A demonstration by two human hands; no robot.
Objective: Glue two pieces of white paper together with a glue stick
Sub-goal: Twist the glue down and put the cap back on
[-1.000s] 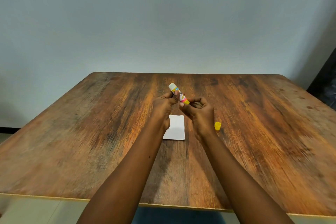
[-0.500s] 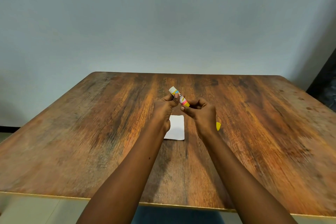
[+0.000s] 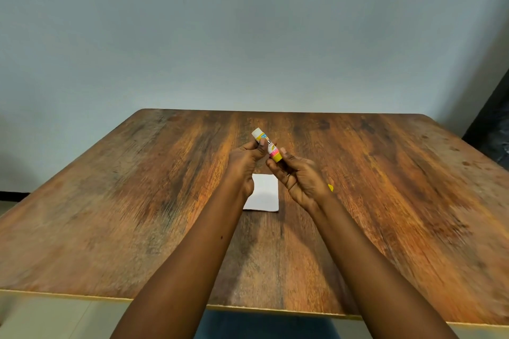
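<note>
The glue stick is white at its eleven o'clock end, then shows a blue patch, dark print, a pink band and a yellow base. The paper is plain white. The cap, at three o'clock of it, is yellow. The worktop is orange-brown wood grain with dark streaks. The wall is pale grey-blue.

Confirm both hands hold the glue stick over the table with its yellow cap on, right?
No. The head view shows the left hand and right hand holding the glue stick over the table, but its yellow cap is off, lying on the table beside the right hand.
</note>
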